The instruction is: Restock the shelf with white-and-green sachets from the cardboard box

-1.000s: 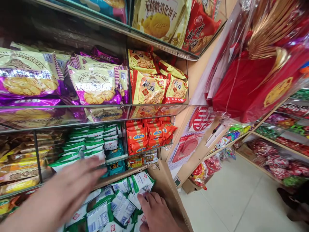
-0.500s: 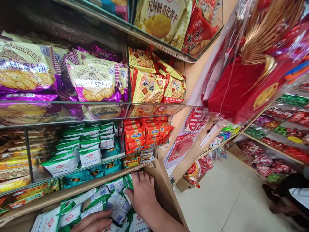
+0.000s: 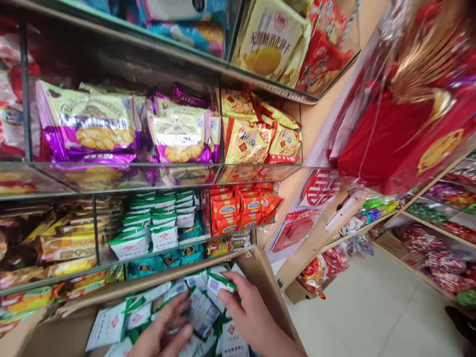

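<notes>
Many small white-and-green snack packets [image 3: 109,325] lie jumbled in an open cardboard box [image 3: 271,292]. My right hand [image 3: 253,310] reaches in at the box's right side, thumb and fingers closed on the end of one packet [image 3: 218,286]. To its left, my left hand [image 3: 161,329] hovers over the pile with thumb and fingers apart and nothing between them. A packet with its printed back up [image 3: 203,312] lies between the two hands. The lower edge of the picture cuts off both wrists.
Just behind the box, a glass-fronted shelf holds stacked white-and-green packets [image 3: 163,230] beside red packets [image 3: 241,208]. Purple biscuit packs [image 3: 96,124] fill the shelf above. Red decorations in plastic [image 3: 386,139] hang at the right, over the tiled floor [image 3: 357,317].
The view has swung left, so the shelves and box appear further right. My left hand has lifted and spread its fingers; my right hand now grips a packet's end.
</notes>
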{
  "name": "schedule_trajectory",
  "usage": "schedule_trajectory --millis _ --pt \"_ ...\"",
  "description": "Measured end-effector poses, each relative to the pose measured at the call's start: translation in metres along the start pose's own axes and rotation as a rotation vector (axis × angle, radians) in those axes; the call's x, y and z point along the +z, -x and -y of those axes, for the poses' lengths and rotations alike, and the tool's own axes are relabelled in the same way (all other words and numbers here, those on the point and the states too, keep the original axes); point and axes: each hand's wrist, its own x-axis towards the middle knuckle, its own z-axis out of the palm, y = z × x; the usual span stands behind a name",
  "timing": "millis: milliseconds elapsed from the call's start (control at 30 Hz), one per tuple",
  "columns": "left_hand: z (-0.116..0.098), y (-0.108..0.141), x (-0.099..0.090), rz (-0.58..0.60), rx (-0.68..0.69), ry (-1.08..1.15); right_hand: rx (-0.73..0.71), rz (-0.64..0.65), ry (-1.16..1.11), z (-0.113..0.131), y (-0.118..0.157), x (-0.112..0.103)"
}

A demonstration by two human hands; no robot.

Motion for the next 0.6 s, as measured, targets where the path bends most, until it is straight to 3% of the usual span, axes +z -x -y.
schedule_trajectory --millis 100,167,333,600 --pt "-0.029 0.003 0.014 0.055 -0.087 0.094 0.144 0.092 -0.58 0.014 0.006 0.015" --pt "-0.044 0.006 0.019 0.061 -0.155 0.092 0.169 0.077 -0.698 0.017 0.005 0.023" --pt "-0.049 0.014 0.02 0.03 -0.17 0.0 -0.008 -0.041 -0.342 0.016 -0.001 0.025" --pt "-0.024 0.017 0.012 -0.003 -0.162 0.127 0.006 -0.028 -0.327 0.008 -0.005 0.034"
